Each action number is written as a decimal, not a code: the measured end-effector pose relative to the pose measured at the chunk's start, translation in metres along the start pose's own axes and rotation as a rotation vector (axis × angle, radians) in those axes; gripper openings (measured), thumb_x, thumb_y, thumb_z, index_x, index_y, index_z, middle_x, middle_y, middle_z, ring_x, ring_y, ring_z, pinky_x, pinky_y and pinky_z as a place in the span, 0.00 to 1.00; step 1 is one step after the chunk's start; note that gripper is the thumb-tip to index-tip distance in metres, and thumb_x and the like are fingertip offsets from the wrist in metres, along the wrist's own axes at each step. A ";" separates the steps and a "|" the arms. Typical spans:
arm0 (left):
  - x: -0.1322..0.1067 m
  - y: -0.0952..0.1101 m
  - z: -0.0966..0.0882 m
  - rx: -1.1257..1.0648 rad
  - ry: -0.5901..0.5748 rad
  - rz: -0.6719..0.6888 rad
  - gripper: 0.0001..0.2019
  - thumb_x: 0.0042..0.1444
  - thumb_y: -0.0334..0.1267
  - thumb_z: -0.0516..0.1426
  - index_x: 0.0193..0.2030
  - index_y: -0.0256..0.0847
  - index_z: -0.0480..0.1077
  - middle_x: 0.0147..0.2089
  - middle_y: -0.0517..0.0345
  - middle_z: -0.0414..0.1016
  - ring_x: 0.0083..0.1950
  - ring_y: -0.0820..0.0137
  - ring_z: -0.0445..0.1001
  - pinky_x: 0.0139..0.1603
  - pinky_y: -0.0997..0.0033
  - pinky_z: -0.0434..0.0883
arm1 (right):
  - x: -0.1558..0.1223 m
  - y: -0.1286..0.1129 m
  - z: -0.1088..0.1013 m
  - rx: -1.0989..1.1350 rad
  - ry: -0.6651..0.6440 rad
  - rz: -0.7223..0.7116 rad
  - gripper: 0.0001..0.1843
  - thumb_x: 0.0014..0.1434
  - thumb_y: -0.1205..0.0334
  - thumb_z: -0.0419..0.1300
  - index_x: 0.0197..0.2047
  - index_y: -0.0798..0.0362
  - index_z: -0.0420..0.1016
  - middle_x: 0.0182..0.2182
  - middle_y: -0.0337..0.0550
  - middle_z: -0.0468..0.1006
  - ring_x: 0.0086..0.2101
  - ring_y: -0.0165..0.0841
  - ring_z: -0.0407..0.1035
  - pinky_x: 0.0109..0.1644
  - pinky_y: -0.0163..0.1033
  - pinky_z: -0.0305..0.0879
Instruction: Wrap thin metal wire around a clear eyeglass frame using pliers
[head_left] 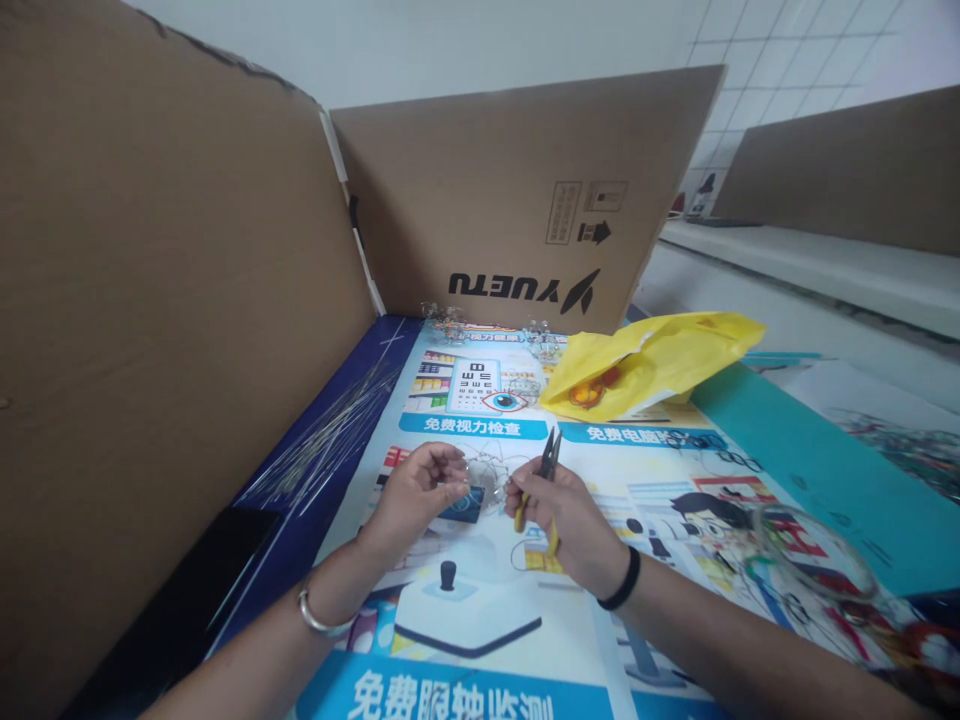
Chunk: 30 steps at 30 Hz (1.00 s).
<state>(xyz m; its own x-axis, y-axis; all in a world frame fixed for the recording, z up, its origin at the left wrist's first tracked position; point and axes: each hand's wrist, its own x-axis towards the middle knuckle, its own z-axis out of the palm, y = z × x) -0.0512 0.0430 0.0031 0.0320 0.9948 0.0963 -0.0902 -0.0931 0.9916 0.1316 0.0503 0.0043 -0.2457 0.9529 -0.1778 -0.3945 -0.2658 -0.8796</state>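
Note:
A tangle of thin, silvery bent wire (489, 475) is stretched between my two hands above the printed poster. The thumb and fingers of my left hand (420, 490) pinch its left side. My right hand (562, 515) is closed around yellow-handled pliers (550, 458), whose dark jaws point up and away from me. The fingertips of that hand also touch the wire's right side. How the wire is shaped in detail is too fine to make out.
A yellow bag (660, 355) lies beyond my right hand. Straight wires (322, 435) lie at left, with wire pieces (446, 322) at the back. Coiled wires and colourful strands (825, 570) are at right. Cardboard panels (510, 200) wall the back and left.

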 end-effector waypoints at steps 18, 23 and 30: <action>-0.001 0.002 0.001 0.319 0.115 0.020 0.04 0.45 0.35 0.59 0.28 0.38 0.67 0.30 0.59 0.70 0.35 0.71 0.68 0.38 0.72 0.65 | -0.004 -0.001 0.005 -0.005 0.001 0.034 0.14 0.43 0.58 0.64 0.26 0.53 0.62 0.21 0.37 0.71 0.23 0.31 0.66 0.28 0.37 0.57; 0.001 0.004 0.003 0.398 0.126 0.070 0.04 0.47 0.35 0.57 0.26 0.39 0.65 0.28 0.61 0.68 0.33 0.72 0.66 0.37 0.72 0.64 | -0.003 0.000 0.004 -0.009 -0.021 0.021 0.12 0.45 0.59 0.63 0.27 0.53 0.63 0.22 0.38 0.72 0.24 0.30 0.66 0.29 0.37 0.58; 0.006 0.003 0.007 0.590 0.204 0.188 0.03 0.46 0.33 0.56 0.25 0.41 0.64 0.25 0.64 0.67 0.30 0.72 0.66 0.34 0.74 0.61 | -0.005 -0.001 0.008 -0.165 -0.006 -0.027 0.12 0.46 0.57 0.63 0.27 0.54 0.65 0.20 0.38 0.71 0.23 0.29 0.65 0.28 0.35 0.58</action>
<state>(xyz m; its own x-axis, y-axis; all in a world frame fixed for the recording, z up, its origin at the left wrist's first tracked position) -0.0440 0.0479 0.0073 -0.1263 0.9417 0.3118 0.4881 -0.2146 0.8460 0.1263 0.0450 0.0100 -0.2428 0.9583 -0.1509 -0.2508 -0.2122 -0.9445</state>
